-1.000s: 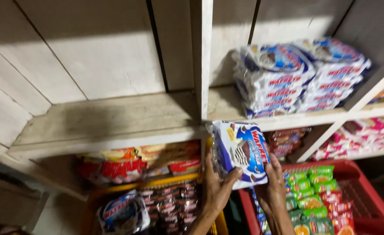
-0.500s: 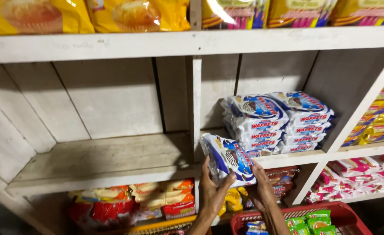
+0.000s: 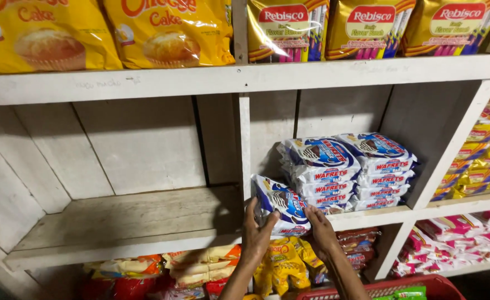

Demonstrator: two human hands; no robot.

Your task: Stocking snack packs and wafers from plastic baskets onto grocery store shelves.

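I hold a blue and white wafer snack pack (image 3: 281, 204) with both hands at the front edge of a whitewashed wooden shelf (image 3: 145, 219). My left hand (image 3: 256, 234) grips its left side, thumb on the front. My right hand (image 3: 320, 230) grips its lower right corner. The pack is tilted and sits just in front of two stacks of the same wafer packs (image 3: 347, 169) in the middle compartment, right of the upright divider (image 3: 245, 144).
The compartment left of the divider holds nothing. Yellow cake packs (image 3: 106, 30) and gold biscuit packs (image 3: 367, 25) line the top shelf. More snack packs (image 3: 200, 266) fill the shelf below; yellow and pink packs (image 3: 478, 161) sit at right. A red basket rim (image 3: 389, 286) shows at the bottom.
The view has tilted up from the baskets to the shelves. Both hands have lifted the wafer pack up to the shelf edge beside the stacked packs.
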